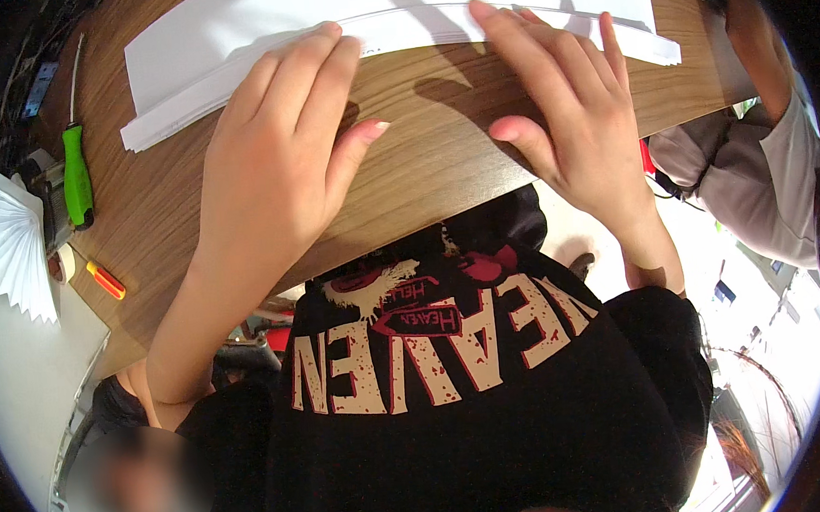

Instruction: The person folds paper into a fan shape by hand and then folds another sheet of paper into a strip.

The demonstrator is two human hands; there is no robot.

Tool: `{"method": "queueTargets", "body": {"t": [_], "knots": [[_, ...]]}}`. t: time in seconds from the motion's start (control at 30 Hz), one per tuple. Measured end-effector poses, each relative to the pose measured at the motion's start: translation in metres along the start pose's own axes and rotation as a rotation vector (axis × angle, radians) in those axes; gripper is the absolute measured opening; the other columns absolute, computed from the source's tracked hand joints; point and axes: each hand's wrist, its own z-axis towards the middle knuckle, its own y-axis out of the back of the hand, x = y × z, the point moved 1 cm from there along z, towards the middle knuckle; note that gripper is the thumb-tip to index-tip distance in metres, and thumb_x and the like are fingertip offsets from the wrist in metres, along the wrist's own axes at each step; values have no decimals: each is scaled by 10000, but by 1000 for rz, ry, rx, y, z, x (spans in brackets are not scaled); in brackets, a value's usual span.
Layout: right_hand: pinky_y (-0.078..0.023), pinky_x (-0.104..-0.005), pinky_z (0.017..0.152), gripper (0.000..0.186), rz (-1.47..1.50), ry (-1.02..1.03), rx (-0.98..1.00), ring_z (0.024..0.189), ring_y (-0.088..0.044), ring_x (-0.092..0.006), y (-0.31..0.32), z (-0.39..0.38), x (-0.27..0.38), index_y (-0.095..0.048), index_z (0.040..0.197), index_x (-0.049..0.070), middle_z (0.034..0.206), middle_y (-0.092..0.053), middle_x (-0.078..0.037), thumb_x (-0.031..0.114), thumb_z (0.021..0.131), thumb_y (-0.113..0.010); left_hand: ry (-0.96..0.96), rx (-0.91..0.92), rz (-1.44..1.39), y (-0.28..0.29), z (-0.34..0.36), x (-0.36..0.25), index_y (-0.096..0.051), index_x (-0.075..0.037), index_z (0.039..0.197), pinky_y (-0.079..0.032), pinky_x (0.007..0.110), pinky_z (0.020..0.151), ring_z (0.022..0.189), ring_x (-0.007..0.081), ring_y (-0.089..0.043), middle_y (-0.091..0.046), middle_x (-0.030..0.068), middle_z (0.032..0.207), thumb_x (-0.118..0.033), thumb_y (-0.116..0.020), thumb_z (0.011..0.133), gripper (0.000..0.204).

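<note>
A large white sheet of paper (187, 58) lies on the brown wood-grain table (422, 143). Along its near edge runs a narrow folded strip (415, 32), curved by the lens. My left hand (272, 156) rests its outstretched fingertips on the strip, left of the middle, thumb held apart. On the right part of the same strip are the fingers of my right hand (579, 105), spread, with the thumb pointing inward. Neither hand grips the paper; both press on it or touch it from above. Shadows of the fingers fall across the sheet and table.
A green-handled screwdriver (77, 178) lies at the table's left, shaft pointing away. Nearer me is a small orange-and-yellow handle (105, 280). A white pleated paper fan (10, 243) stands at the far left. Another person's arm (761, 47) is at the right edge.
</note>
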Motion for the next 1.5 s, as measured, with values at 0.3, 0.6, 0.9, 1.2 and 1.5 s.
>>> {"method": "queueTargets", "body": {"t": [0.3, 0.6, 0.9, 1.2, 1.5], "knots": [[-386, -514, 953, 554, -321, 12, -198, 1053, -541, -218, -9, 13, 25, -631, 1283, 262, 1186, -556, -29, 581, 832, -583, -45, -62, 237, 0, 19, -14, -643, -87, 1243, -448, 410, 948, 1085, 324, -560, -586, 129, 1206, -139, -655, 857, 390], [-366, -311, 614, 196, 379, -473, -469, 544, -508, -144, -19, -59, 22, -612, 745, 101, 639, -565, 15, 159, 798, -792, -53, 141, -261, 1, -8, -44, -639, -29, 1216, -429, 414, 1000, 1143, 307, -560, -578, 128, 1263, -108, -641, 878, 346], [-401, -238, 478, 213, 1155, -965, -300, 538, -518, -58, -45, -90, 48, -706, 875, -20, 611, -627, -24, 191, 904, -702, -409, 402, -346, -7, -5, -71, -584, -21, 1292, -439, 400, 967, 1182, 283, -536, -534, 120, 1346, -127, -670, 863, 450], [-472, -310, 540, 107, 414, -437, -653, 579, -615, -226, 72, -32, 3, -619, 949, -19, 723, -612, -126, 81, 914, -635, -372, -115, -383, 36, 18, -50, -728, -56, 1067, -486, 406, 902, 1032, 297, -612, -626, 125, 1147, 12, -656, 745, 337], [-457, -311, 717, 166, -439, 108, -561, 903, -580, -157, 102, 57, 19, -601, 873, 136, 826, -520, 5, 165, 714, -635, -308, -805, 474, 78, 43, -37, -750, -166, 1067, -421, 354, 969, 991, 187, -629, -671, 2, 1100, -130, -765, 760, 310]]}}
